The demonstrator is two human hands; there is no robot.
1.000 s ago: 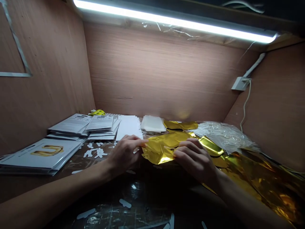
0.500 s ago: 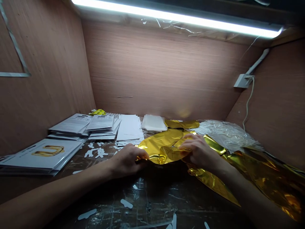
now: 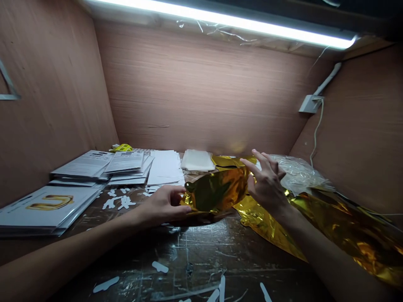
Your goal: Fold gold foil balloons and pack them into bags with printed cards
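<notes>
A shiny gold foil balloon [image 3: 214,191], flat and folded over, is raised a little above the dark table between my hands. My left hand [image 3: 170,201] pinches its left end between thumb and fingers. At the right end, my right hand [image 3: 266,176] has its fingers spread, the thumb side close to or touching the foil. More gold foil [image 3: 267,230] lies under and beside my right forearm, and another gold piece [image 3: 229,160] rests behind the held one.
Stacks of white packets [image 3: 37,207], the front one picturing a gold U, stand at the left. White sheets [image 3: 165,167] and a pile of clear sleeves [image 3: 198,160] lie at the back. Clear plastic [image 3: 296,174] is heaped back right. White cut-out pieces [image 3: 160,266] are scattered on the table [image 3: 189,247].
The foil has been folded over and lifted, its underside now facing me. My right hand has let go of its pinch and spread its fingers. The view has shifted slightly right.
</notes>
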